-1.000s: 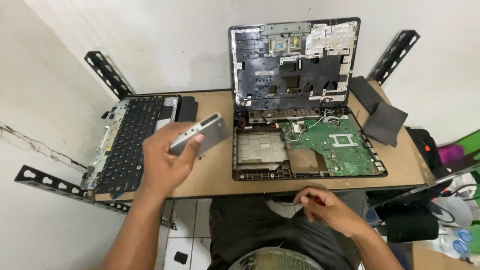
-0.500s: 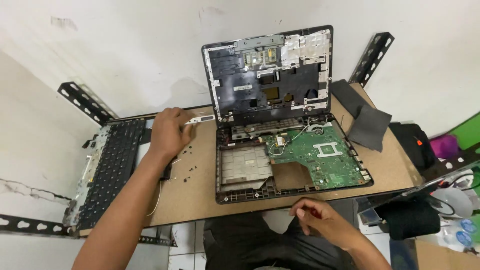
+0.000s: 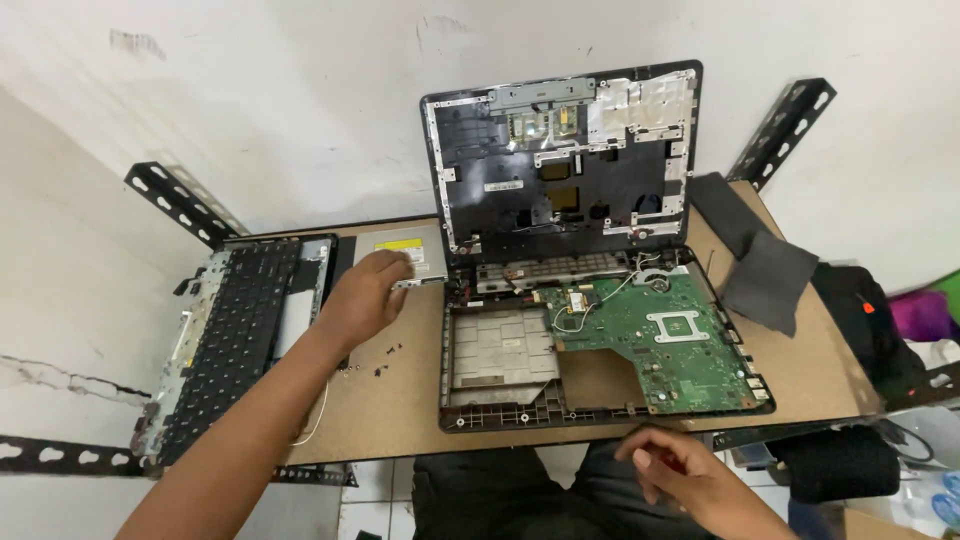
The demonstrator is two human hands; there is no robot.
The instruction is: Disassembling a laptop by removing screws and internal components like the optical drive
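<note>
The left hand [image 3: 365, 297] lies palm down on the silver disc drive [image 3: 405, 255], fingers spread loosely over its near edge rather than clamped round it. The drive sits flat on the table [image 3: 400, 400], just left of the opened laptop base [image 3: 600, 345] and touching or nearly touching its left wall. The right hand [image 3: 680, 475] hovers below the front edge of the laptop base, off the table, fingers loosely curled; whether it holds something small I cannot tell.

The step in hand looks to be parking the drive out of the way. To do that well, it should go down flat, clear of the base, and be let go only once it rests fully on the wood, away from the table's back edge.

Just this side of the left hand, left of the laptop base, a few small black screws [image 3: 385, 358] lie loose on the table; the wrist should lift rather than drag back, or they may scatter. Further left of the base lies the removed keyboard [image 3: 235, 335] on its grey tray, so there is little spare room there.

In the laptop base the green circuit board [image 3: 650, 340] lies bare, and the dark top cover [image 3: 560, 160] leans against the wall behind it. Right of the base lie two dark flat pieces [image 3: 760, 265].
</note>
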